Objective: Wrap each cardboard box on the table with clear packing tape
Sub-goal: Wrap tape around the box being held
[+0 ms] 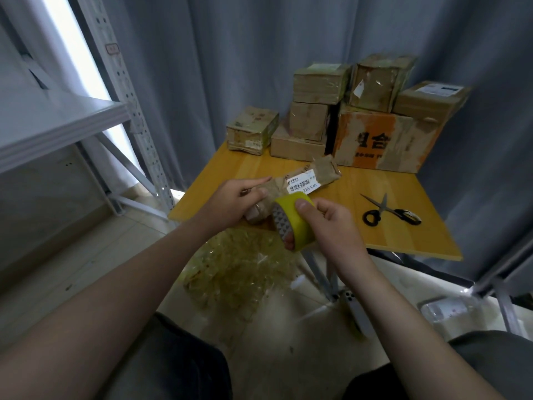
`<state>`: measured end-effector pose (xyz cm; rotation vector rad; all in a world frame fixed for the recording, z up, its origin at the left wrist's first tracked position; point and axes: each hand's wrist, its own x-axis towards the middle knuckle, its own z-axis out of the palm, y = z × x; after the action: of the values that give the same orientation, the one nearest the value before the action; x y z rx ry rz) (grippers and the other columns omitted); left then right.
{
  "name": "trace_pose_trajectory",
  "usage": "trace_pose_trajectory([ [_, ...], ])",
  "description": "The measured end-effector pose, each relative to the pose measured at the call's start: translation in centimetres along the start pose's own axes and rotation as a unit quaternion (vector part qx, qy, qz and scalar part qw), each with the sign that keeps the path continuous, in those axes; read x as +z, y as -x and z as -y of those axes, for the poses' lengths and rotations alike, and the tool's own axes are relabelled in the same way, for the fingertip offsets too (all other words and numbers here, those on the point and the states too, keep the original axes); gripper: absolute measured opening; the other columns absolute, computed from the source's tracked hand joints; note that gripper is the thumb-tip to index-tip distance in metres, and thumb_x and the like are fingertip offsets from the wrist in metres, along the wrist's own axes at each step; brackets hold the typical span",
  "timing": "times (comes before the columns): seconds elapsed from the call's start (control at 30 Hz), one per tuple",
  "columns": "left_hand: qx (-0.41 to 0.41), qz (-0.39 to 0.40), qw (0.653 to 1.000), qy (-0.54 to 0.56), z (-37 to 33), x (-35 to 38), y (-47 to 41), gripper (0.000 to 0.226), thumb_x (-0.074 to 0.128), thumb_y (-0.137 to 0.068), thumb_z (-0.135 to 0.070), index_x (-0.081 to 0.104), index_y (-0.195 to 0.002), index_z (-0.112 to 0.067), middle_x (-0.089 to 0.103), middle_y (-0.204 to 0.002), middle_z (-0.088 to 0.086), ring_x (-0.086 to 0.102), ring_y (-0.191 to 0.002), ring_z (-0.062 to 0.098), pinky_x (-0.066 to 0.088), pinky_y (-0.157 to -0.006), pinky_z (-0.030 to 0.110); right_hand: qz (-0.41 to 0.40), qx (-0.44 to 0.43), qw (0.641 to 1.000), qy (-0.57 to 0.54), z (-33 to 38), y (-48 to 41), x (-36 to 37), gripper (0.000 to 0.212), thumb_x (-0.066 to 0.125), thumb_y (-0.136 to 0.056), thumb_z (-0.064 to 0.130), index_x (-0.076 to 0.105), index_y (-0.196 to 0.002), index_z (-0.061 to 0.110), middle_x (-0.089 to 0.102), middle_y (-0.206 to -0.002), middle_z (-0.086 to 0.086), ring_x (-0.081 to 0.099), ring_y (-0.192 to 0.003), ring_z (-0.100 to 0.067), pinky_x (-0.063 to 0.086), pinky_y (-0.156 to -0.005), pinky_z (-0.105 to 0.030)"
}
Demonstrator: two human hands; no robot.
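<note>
Yellow tape roll (297,223) is in my right hand (331,226): grip clamped on it, thumb on the outer rim, fingertips curled through the core. On my left hand (233,200) the grip is closed round the near end of a long brown box (305,177), index finger straight along the top. Box is over the near-left of the worktop (403,235), roll just beside it. Scissors (389,213) lie to the right, stacked boxes (375,125) at the back.
</note>
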<state>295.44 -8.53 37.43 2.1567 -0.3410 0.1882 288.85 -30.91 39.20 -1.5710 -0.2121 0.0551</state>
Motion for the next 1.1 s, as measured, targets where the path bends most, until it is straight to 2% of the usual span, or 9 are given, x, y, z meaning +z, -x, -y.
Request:
trace_pose_trajectory([
  [0.1,-0.045,-0.010,0.998,0.043,-0.2,-0.3,-0.4,0.031,0.058,-0.104,-0.024,0.069,-0.133,-0.021,0.072,-0.120,-0.013,0.067,-0.108,-0.001,0.056,-0.088,0.020,-0.004,-0.032,0.999,-0.018,0.0,-0.2,0.4,0.011,0.062,-0.102,0.015,0.070,-0.103,0.007,0.076,-0.078,-0.008,0.071,-0.062,-0.022,0.061,-0.059,-0.031],
  [0.2,-0.131,0.020,0.985,0.113,-1.0,-0.7,-0.5,0.027,0.054,-0.106,-0.027,0.067,-0.130,-0.028,0.074,-0.105,-0.007,0.072,-0.094,0.008,0.060,-0.068,0.022,-0.015,-0.055,0.998,-0.011,0.0,-0.9,0.7,0.009,0.061,-0.103,0.017,0.070,-0.104,0.014,0.078,-0.082,0.001,0.073,-0.069,-0.013,0.057,-0.057,-0.023],
  [0.33,-0.158,0.105,0.973,0.130,-0.8,-2.2,-0.4,0.018,0.054,-0.104,-0.019,0.066,-0.117,-0.026,0.071,-0.105,-0.011,0.070,-0.085,-0.008,0.051,-0.069,0.009,-0.024,-0.070,0.997,-0.013,0.0,-1.8,0.6,0.014,0.058,-0.105,0.020,0.070,-0.104,0.013,0.078,-0.084,0.006,0.074,-0.075,-0.007,0.054,-0.059,-0.017],
  [0.43,-0.135,0.161,0.977,0.029,-0.5,-2.4,-0.1,0.050,0.078,-0.089,-0.024,0.052,-0.131,-0.031,0.063,-0.116,-0.017,0.064,-0.099,-0.009,0.048,-0.075,0.006,-0.028,-0.067,0.997,-0.018,0.2,-2.1,0.5,0.016,0.057,-0.105,0.017,0.070,-0.106,0.008,0.077,-0.079,0.010,0.072,-0.071,-0.002,0.052,-0.059,-0.015],
  [0.53,-0.056,0.029,0.995,-0.080,0.2,-1.3,0.1,0.094,0.093,-0.069,-0.035,0.042,-0.149,-0.031,0.057,-0.115,-0.023,0.061,-0.107,0.003,0.054,-0.086,0.021,-0.022,-0.058,0.998,-0.011,0.3,-2.3,0.5,0.014,0.058,-0.104,0.016,0.070,-0.102,0.010,0.076,-0.076,0.012,0.070,-0.068,0.000,0.051,-0.056,-0.014],
  [0.73,-0.037,-0.091,0.991,-0.094,1.2,-0.6,0.0,0.090,0.092,-0.070,-0.038,0.047,-0.147,-0.033,0.063,-0.097,-0.021,0.064,-0.088,-0.003,0.052,-0.072,0.014,-0.019,-0.047,0.995,0.080,0.8,-2.6,1.2,0.019,0.063,-0.103,0.023,0.070,-0.088,0.014,0.069,-0.066,0.009,0.063,-0.055,0.003,0.045,-0.048,-0.013],
  [0.93,-0.019,-0.050,0.997,-0.059,1.7,-1.0,0.1,0.080,0.086,-0.081,-0.030,0.046,-0.150,-0.037,0.063,-0.109,-0.024,0.060,-0.095,-0.018,0.054,-0.077,0.012,-0.020,0.052,0.995,0.088,-0.8,-1.5,0.8,0.027,0.064,-0.102,0.029,0.068,-0.083,0.010,0.069,-0.063,0.002,0.064,-0.048,-0.009,0.049,-0.041,-0.021],
  [1.03,0.004,-0.010,0.993,-0.117,2.4,-1.2,-0.4,0.074,0.078,-0.085,-0.042,0.045,-0.151,-0.040,0.057,-0.126,-0.012,0.057,-0.110,0.004,0.053,-0.097,0.033,-0.021,0.065,0.994,0.087,-1.0,-1.5,0.8,0.026,0.065,-0.102,0.031,0.070,-0.084,0.012,0.071,-0.061,0.001,0.067,-0.052,-0.014,0.052,-0.042,-0.024],
  [1.1,0.009,0.001,0.990,-0.138,2.7,-1.0,-0.6,0.072,0.074,-0.089,-0.041,0.043,-0.153,-0.039,0.047,-0.136,-0.007,0.051,-0.122,0.013,0.047,-0.105,0.035,-0.018,0.074,0.994,0.084,-1.0,-1.7,0.8,0.025,0.065,-0.101,0.032,0.072,-0.086,0.014,0.073,-0.063,0.003,0.069,-0.054,-0.018,0.055,-0.044,-0.027],
])
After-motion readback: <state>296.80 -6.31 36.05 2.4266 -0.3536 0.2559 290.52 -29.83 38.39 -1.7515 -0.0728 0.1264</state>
